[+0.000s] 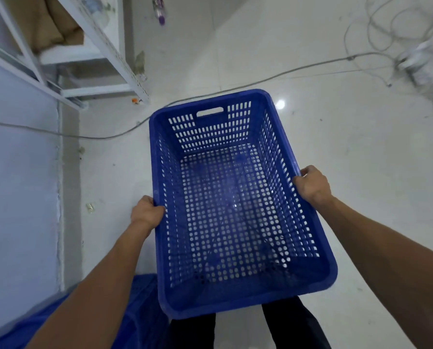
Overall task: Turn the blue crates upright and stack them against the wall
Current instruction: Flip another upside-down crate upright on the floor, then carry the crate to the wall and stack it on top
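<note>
A blue perforated plastic crate is held upright above the white floor, its open top facing me, empty inside. My left hand grips its left long rim and my right hand grips its right long rim. A slot handle shows in the far end wall. More blue crate plastic shows at the bottom left, beside the pale wall, partly hidden by my left forearm.
A white metal shelf rack stands at the top left with brown sacks on it. A grey cable runs across the floor behind the crate to a tangle of wires at the top right. Small debris lies near the wall.
</note>
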Demonstrator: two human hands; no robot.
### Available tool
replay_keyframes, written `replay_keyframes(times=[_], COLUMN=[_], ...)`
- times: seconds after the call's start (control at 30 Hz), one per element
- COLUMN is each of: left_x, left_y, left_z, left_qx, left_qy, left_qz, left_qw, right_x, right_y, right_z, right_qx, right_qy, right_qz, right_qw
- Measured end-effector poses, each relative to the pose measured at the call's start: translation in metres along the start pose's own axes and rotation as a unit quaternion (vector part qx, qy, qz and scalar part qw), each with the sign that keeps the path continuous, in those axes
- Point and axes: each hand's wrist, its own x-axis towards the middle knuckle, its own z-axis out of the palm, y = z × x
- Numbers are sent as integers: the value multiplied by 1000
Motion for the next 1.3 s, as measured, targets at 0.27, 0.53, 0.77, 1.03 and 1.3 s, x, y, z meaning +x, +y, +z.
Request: replay_keyframes(times=[0.27, 0.53, 0.77, 1.03, 1.3], left_x=[-134, -246, -329, -416, -513], left_y=[45, 58, 46, -22, -143], left_z=[-48, -81, -111, -163, -213], left_qx=[84, 40, 82, 32, -43], left_qy=[7, 141, 222, 283, 367], left_qz=[56, 57, 68, 41, -3], left_qw=[995, 988, 969, 958, 929], right_x=[-79, -143, -191, -272, -391], right_y=[-1, -8, -31, -74, -127], right_z=[-109, -196, -247, -255, -227], right_qx=[-63, -36, -59, -199, -196], right_qy=[42, 105, 95, 111, 115], right_qz=[-72, -175, -241, -404, -507], right_qw=[995, 978, 964, 886, 832])
